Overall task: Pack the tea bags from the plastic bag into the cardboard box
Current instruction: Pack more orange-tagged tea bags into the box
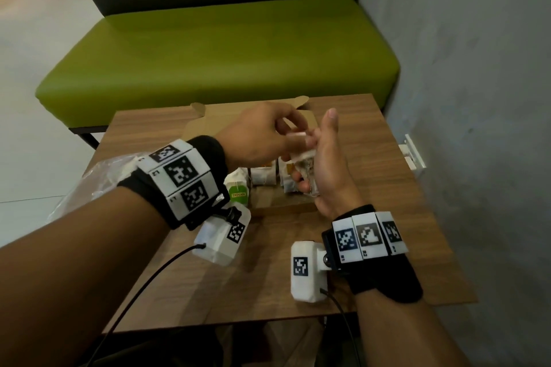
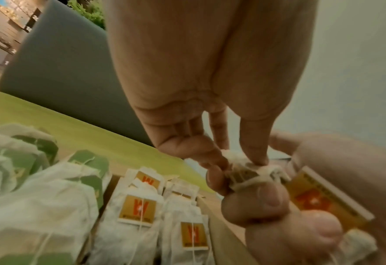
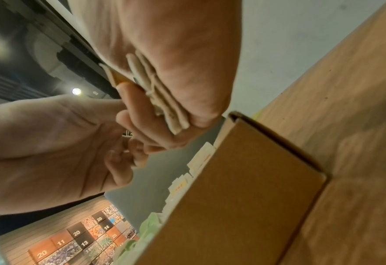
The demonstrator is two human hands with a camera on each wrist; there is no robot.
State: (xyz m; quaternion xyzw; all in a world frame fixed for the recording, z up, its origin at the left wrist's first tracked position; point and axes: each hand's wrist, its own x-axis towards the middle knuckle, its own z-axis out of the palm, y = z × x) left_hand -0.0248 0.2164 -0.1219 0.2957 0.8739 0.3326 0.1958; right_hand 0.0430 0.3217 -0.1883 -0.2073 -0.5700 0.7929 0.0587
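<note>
left hand (image 1: 262, 134): fingers pinch top of small white paper tea bag (image 2: 246, 172)
right hand (image 1: 325, 170): grips tea bag stack (image 3: 162, 100), above brown cardboard box (image 3: 239, 193)

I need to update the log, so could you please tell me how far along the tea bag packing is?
Well underway. Done: green-tagged tea bags and orange-tagged tea bags already stand in rows in the cardboard box. In hand: the right hand holds a small stack, from which the left hand pinches one bag. Left: placing these; the plastic bag still seems to hold something white.
</note>
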